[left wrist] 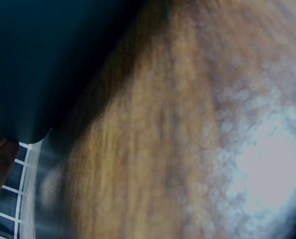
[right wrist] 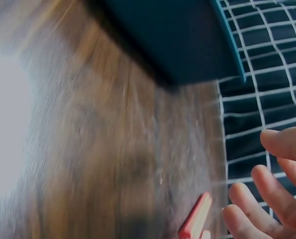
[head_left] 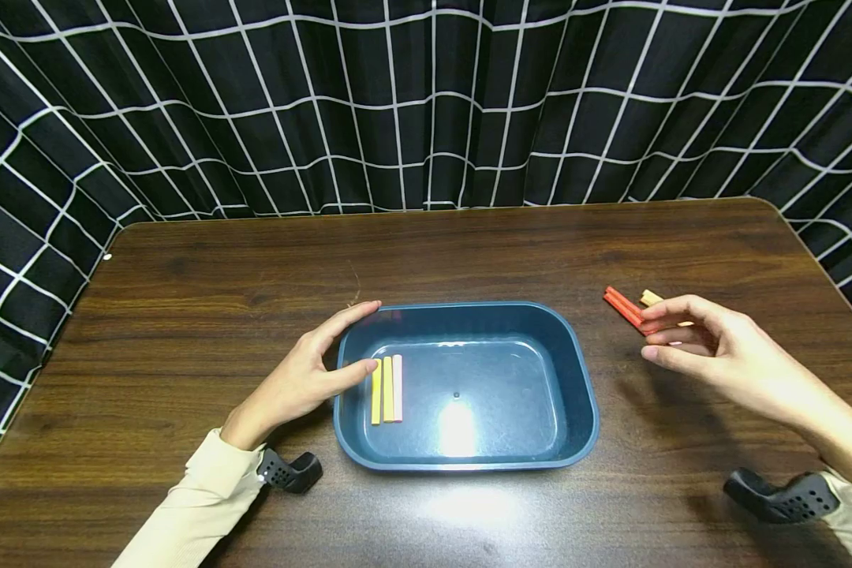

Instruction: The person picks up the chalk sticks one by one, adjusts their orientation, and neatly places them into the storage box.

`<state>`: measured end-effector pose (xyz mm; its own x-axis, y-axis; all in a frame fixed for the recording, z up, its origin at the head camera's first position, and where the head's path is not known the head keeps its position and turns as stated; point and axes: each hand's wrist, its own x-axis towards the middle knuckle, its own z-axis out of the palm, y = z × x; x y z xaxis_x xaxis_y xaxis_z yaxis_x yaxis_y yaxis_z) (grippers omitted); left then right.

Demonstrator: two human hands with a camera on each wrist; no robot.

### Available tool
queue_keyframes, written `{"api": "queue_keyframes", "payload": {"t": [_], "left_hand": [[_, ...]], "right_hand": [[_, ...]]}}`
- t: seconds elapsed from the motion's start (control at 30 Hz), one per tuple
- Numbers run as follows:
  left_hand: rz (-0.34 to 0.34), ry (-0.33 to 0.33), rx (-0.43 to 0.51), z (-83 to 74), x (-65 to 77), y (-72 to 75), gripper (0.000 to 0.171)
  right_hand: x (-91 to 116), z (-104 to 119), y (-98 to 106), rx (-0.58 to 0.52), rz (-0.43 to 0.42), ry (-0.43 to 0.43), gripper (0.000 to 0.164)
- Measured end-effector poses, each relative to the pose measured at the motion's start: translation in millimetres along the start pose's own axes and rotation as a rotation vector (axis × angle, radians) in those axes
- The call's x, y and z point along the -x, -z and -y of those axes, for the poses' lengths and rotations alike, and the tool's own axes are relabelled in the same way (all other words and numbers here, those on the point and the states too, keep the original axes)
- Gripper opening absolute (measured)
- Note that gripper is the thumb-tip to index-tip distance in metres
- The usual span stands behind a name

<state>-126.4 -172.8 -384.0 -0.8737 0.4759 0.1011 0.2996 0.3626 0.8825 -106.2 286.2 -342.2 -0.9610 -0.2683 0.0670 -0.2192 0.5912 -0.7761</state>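
A blue plastic tub (head_left: 468, 465) stands on the table. Three slim sticks lie side by side in its left part: a yellow stick (head_left: 376, 402), another yellow stick (head_left: 388, 394) and a pale pink stick (head_left: 397, 390). My left hand (head_left: 312, 367) rests spread over the tub's left corner. Its straight index finger lies along the back rim, and the thumb reaches inward, its tip overlapping the end of one yellow stick. To the right, my right hand (head_left: 710, 347) hovers with loosely bent, parted fingers beside red sticks (head_left: 621, 308). A cream stick (head_left: 650, 298) lies behind them, partly hidden by the fingers.
The brown wooden table (head_left: 255, 268) ends at the back in front of a black curtain (head_left: 426, 102) with white grid lines. Dark bands sit on both wrists. Bright light glares off the table's front part and the tub floor.
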Motion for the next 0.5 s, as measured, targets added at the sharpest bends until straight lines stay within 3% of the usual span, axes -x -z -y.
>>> {"api": "queue_keyframes", "payload": {"t": [0.5], "left_hand": [[0.005,-0.011,0.009,0.1,-0.2,0.6,0.066]], "right_hand": [[3,-31,16,0.226,-0.007,-0.049,0.036]]}}
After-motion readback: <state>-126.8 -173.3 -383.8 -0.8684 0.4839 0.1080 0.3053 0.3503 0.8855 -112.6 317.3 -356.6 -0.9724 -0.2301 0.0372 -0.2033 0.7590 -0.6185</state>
